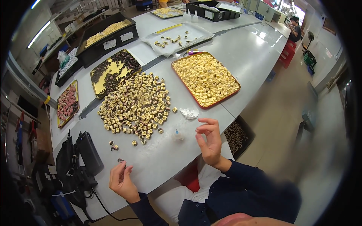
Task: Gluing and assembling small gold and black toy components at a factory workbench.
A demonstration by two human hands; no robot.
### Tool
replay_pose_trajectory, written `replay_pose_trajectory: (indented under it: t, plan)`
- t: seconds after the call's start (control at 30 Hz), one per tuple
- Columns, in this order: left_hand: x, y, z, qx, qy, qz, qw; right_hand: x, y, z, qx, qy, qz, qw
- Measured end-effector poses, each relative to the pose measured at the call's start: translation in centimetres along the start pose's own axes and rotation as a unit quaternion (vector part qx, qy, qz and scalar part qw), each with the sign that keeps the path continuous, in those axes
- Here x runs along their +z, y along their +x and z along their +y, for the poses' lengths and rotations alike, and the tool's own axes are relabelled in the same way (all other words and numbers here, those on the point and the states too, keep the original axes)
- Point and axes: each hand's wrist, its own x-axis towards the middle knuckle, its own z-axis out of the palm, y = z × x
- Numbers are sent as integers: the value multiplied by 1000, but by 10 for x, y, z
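Note:
My left hand [123,183] is over the near left part of the table, its fingers curled in a pinch. A small dark curved piece [120,160] shows at those fingertips. My right hand [209,145] is raised near the table's front edge, fingers bent and apart, holding nothing visible. Just left of it stands a small clear dropper bottle [178,136] with a blue tip. A crumpled white tissue [189,113] lies beyond. In the middle spreads a big heap of small yellow cube pieces with dark parts [135,103]. Several strays [134,143] lie before it.
A red-rimmed tray of pale yellow cubes [206,80] is at right; a tray of dark curved pieces [116,71] and a pink-filled tray [68,103] are at left. A black device [89,152] with cables sits near left. Below the right edge is a dark bin [238,137].

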Motion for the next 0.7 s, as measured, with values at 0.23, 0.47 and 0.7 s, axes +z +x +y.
replay_pose_trajectory:
  t: [0.23, 0.47, 0.7]
  plan:
    - [-1, -6, 5, 14, -31, -34, 999, 10, 18, -15, -1, -50, -97, 994]
    - [10, -14, 15, 10, -55, -71, 996, 18, 23, -12, 41, -43, -141, 988]
    - [27, -24, 26, -31, -84, -99, 991, 19, 27, -15, 85, -76, -207, 972]
